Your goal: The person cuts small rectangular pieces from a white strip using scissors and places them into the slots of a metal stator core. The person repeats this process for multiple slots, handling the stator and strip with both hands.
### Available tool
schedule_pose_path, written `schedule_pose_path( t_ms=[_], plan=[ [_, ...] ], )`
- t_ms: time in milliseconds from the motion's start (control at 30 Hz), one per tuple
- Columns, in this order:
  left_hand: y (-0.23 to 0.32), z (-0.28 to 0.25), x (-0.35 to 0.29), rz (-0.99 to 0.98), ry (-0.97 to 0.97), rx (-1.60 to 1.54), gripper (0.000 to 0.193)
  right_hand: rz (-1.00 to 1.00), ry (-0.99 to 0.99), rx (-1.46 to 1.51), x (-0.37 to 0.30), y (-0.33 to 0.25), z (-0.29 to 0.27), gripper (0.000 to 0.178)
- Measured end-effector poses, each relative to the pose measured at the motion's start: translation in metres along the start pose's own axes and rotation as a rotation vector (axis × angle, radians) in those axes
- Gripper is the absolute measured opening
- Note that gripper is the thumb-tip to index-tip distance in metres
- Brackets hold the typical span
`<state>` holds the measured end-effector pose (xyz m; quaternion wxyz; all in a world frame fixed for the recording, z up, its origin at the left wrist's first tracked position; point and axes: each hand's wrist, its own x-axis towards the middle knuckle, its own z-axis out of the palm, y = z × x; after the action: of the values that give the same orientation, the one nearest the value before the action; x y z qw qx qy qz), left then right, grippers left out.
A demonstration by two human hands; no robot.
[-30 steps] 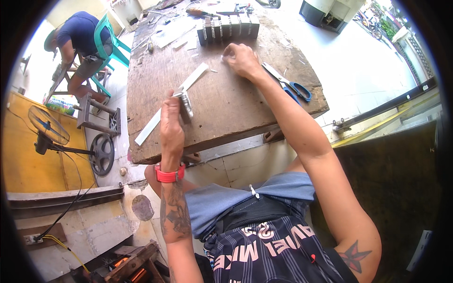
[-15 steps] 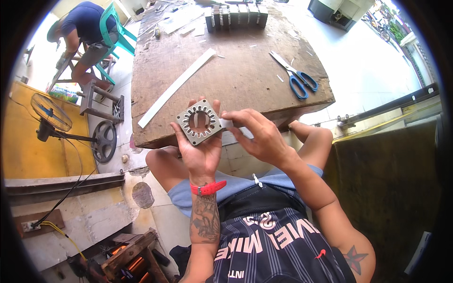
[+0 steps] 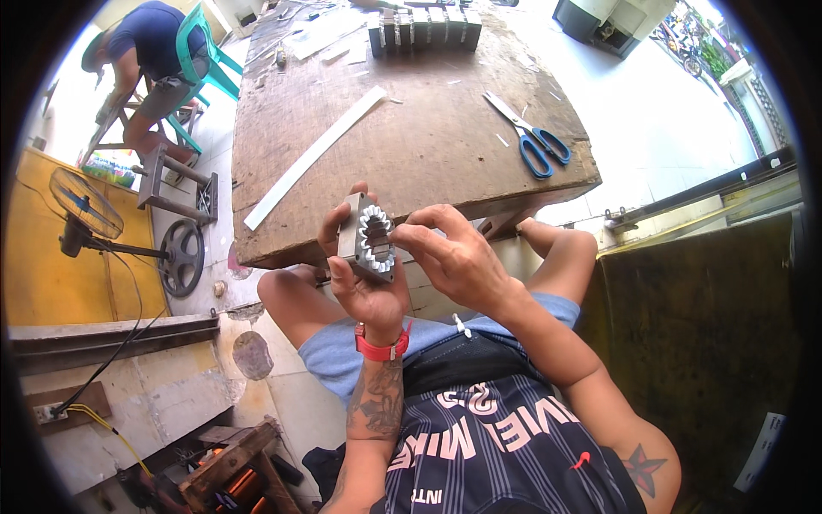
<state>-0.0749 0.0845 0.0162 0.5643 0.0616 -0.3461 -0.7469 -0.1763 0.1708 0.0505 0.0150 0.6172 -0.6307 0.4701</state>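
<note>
A square metal motor stator core [image 3: 354, 231], with white paper liners in the slots around its round bore, rests in my left hand [image 3: 370, 295]. Its fingers wrap round the block and hold it tilted, bore facing right. My right hand [image 3: 454, 253] is at the bore's right edge, thumb and forefinger pinched together. Whatever lies between those fingertips is hidden. On the wooden table [image 3: 428, 137] beyond lie a long white paper strip [image 3: 315, 158] and blue-handled scissors [image 3: 535, 141] with their blades nearly together.
A row of dark metal cores [image 3: 424, 32] stands at the table's far side, near loose paper scraps [image 3: 330, 38]. At left are a fan [image 3: 86, 206], a wooden stool [image 3: 175, 184] and a person [image 3: 154, 51] bending beside a green chair [image 3: 201, 64].
My left hand has turned the stator core from facing up to facing right. The white paper slip at my right fingertips no longer shows, and that hand has moved to the bore.
</note>
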Motion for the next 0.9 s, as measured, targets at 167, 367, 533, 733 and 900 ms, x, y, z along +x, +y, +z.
schedule_pose_path(
  t_ms=[167,367,533,733,900],
  plan=[
    [0.002,0.001,0.0,-0.018,0.013,-0.071,0.063,0.082,0.035,0.07,-0.004,0.0,0.007,0.036],
    [0.009,0.009,0.003,-0.127,0.096,-0.251,0.072,0.154,0.133,0.171,-0.021,-0.005,0.025,0.038],
    [0.018,0.009,0.011,-0.381,0.138,-0.603,0.088,0.158,0.079,0.222,-0.024,-0.003,0.012,0.069],
    [0.013,0.003,0.009,-0.466,0.091,-0.558,0.092,0.115,0.052,0.065,-0.017,-0.009,0.008,0.095],
    [0.019,-0.006,0.009,-0.603,0.04,-0.36,0.082,0.189,0.131,0.026,-0.021,-0.014,0.017,0.097]
  ],
)
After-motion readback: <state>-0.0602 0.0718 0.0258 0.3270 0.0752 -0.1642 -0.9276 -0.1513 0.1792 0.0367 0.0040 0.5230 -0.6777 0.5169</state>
